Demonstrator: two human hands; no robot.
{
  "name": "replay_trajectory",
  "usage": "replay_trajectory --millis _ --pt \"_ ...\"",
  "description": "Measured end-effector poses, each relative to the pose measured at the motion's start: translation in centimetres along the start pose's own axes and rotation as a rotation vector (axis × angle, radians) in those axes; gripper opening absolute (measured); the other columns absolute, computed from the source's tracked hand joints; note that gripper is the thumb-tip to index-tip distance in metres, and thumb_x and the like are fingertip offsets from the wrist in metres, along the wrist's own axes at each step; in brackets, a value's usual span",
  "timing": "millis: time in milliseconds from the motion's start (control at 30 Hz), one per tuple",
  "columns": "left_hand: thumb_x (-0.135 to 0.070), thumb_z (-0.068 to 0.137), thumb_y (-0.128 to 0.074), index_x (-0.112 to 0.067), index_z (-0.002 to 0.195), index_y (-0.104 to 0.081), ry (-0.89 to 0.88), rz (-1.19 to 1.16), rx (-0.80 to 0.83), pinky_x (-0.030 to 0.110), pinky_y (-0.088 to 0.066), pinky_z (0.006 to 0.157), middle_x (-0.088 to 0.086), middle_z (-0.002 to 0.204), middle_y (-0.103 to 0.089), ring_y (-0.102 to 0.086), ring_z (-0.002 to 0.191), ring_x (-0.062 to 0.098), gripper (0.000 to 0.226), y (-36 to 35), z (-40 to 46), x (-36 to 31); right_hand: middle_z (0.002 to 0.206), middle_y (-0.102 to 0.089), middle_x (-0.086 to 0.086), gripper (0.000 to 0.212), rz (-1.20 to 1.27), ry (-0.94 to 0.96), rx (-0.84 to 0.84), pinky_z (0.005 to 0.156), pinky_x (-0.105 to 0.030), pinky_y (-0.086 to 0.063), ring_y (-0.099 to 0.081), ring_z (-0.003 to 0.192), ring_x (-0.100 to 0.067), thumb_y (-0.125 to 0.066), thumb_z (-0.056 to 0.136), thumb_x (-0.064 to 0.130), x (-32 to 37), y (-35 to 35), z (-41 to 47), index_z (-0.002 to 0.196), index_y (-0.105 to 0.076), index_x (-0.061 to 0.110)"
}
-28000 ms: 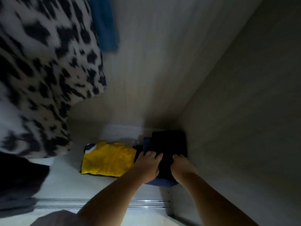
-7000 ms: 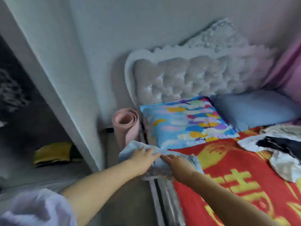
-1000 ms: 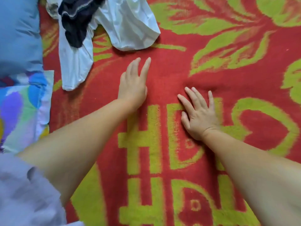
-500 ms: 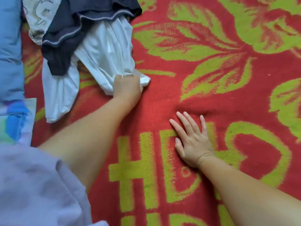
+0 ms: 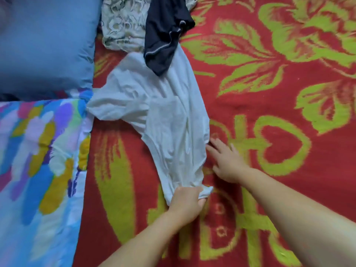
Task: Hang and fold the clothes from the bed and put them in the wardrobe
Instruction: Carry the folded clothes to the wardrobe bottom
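A white T-shirt lies stretched out on the red and green blanket, pulled toward me. My left hand grips its bunched lower end. My right hand lies flat on the blanket with straight fingers, its fingertips at the shirt's right edge. A dark navy garment rests on the shirt's far end, partly over a cream patterned garment.
A blue pillow lies at the top left and a multicoloured pillow below it along the left side. The blanket stretches to the right and toward me.
My left hand gripped the white shirt and has dragged it toward me, stretching it out. My right hand has slid over to the shirt's right edge.
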State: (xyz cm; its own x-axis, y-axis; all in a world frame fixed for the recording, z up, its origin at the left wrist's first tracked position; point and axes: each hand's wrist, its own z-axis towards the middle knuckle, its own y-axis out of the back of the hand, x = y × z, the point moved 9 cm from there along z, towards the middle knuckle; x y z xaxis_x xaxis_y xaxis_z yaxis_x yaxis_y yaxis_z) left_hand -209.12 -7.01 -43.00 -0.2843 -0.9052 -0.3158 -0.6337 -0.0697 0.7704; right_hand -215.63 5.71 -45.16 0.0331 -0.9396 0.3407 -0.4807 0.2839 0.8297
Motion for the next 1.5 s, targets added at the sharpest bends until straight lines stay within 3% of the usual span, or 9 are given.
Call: replay_trajectory --millis 100,200,333,533,633,867,1100,1300,1500 --pt "-0.025 0.092 -0.046 -0.019 0.109 -0.056 0.023 -0.186 0.007 0.036 -0.039 0.078 0.009 0.112 -0.065 -0.056 0.107 0.031 0.021 3.6 -4.6 -2.0 0.161 -0.005 0.000 0.091 0.080 0.144 0.192 0.116 -0.032 -0.024 -0.018 0.146 -0.017 -0.059 0.086 0.028 4.1 1.0 -6.6 0.154 0.000 0.027" --pt "-0.029 0.090 -0.044 -0.025 0.120 -0.059 -0.082 -0.267 -0.102 0.035 -0.044 0.084 0.004 0.115 -0.067 -0.059 0.108 0.026 0.034 12.2 -7.4 -5.6 0.156 -0.024 -0.004 0.084 0.213 0.166 0.152 0.112 -0.026 -0.029 -0.033 0.139 -0.016 -0.064 0.087 0.038 7.8 7.4 -10.2 0.154 -0.016 0.021" --pt "-0.026 0.092 -0.054 -0.014 0.090 -0.068 -0.304 -0.230 -0.280 0.037 -0.044 0.073 0.007 0.092 -0.071 -0.064 0.091 0.025 0.018 26.1 -13.5 -11.9 0.106 -0.066 -0.009 0.010 0.239 0.110 0.020 0.065 -0.022 -0.037 -0.053 0.083 -0.015 -0.051 0.092 0.016 11.9 20.6 -14.3 0.098 -0.059 0.018" --pt "-0.021 0.086 -0.064 -0.016 0.102 -0.066 -0.431 -0.058 -0.560 0.034 -0.045 0.065 0.007 0.084 -0.068 -0.062 0.078 0.026 0.017 41.8 -22.8 -15.0 0.076 -0.056 -0.010 0.012 0.042 0.213 -0.259 0.060 -0.035 -0.035 -0.043 0.068 -0.021 -0.049 0.089 0.012 15.0 39.1 -22.3 0.078 -0.053 0.008" --pt "-0.014 0.086 -0.062 -0.008 0.087 -0.065 -0.461 -0.003 -0.641 0.035 -0.042 0.064 0.010 0.077 -0.065 -0.060 0.074 0.027 0.006 46.6 -25.8 -15.7 0.064 -0.041 -0.002 0.035 0.028 0.283 -0.344 0.058 -0.031 -0.029 -0.032 0.064 -0.018 -0.055 0.095 0.018 17.0 45.2 -26.5 0.064 -0.039 0.014" --pt "-0.013 0.087 -0.059 -0.005 0.075 -0.062 -0.559 0.006 -0.866 0.037 -0.042 0.063 -0.001 0.063 -0.049 -0.054 0.068 0.032 0.014 53.5 -32.8 -19.5 0.073 -0.054 -0.010 0.021 0.005 0.199 -0.510 0.065 -0.037 -0.041 -0.043 0.068 -0.021 -0.053 0.093 0.017 16.6 51.2 -31.5 0.075 -0.050 0.006" --pt "-0.004 0.087 -0.059 -0.008 0.089 -0.073 -0.515 -0.037 -1.056 0.032 -0.044 0.063 0.001 0.072 -0.066 -0.060 0.069 0.023 0.015 57.8 -37.6 -18.6 0.064 -0.053 0.007 0.026 -0.023 -0.157 -0.524 0.054 -0.026 -0.039 -0.052 0.068 -0.017 -0.049 0.083 0.012 8.3 52.5 -34.0 0.059 -0.047 0.019" --pt "-0.015 0.091 -0.061 -0.021 0.061 -0.057 -0.378 -0.284 -0.945 0.019 -0.030 0.050 -0.009 0.053 -0.045 -0.038 0.050 0.007 0.030 59.9 -37.4 -14.0 0.070 -0.059 -0.004 0.024 0.024 -0.223 -0.718 0.061 -0.028 -0.038 -0.053 0.070 -0.022 -0.045 0.081 0.005 5.9 57.8 -37.2 0.059 -0.053 0.012" --pt "-0.016 0.095 -0.055 -0.017 0.072 -0.049 -0.372 -0.549 -0.889 0.024 -0.030 0.052 -0.002 0.064 -0.042 -0.037 0.058 0.013 0.024 62.3 -37.6 -12.6 0.050 -0.047 0.000 0.029 0.225 -0.129 -0.976 0.054 -0.032 -0.034 -0.043 0.057 -0.023 -0.043 0.077 0.000 7.9 62.7 -39.8 0.050 -0.044 0.010"
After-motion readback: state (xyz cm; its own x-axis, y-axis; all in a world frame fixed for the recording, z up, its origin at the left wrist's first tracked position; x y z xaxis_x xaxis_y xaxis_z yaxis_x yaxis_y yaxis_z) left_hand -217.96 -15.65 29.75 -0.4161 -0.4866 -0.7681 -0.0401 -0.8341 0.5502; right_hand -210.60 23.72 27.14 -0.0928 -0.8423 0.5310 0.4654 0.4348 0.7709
